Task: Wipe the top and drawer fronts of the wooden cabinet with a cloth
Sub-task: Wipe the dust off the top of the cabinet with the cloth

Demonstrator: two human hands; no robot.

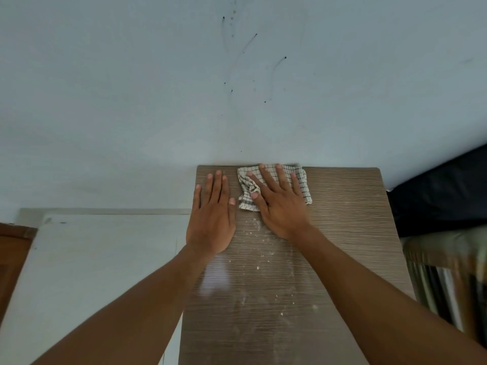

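Observation:
The wooden cabinet top, grey-brown with a fine grain, fills the lower middle of the view and reaches back to the wall. A white cloth with a dark check pattern lies bunched at the far edge of the top. My right hand presses flat on the cloth, fingers spread and pointing at the wall. My left hand lies flat on the bare wood near the top's left edge, just left of the cloth, holding nothing. White crumbs and dust speckle the wood between my forearms. The drawer fronts are out of sight.
A pale blue wall with dark scuff marks stands right behind the cabinet. Left of it lies a white tiled floor and a brown wooden edge. To the right are a dark fabric mass and striped cloth.

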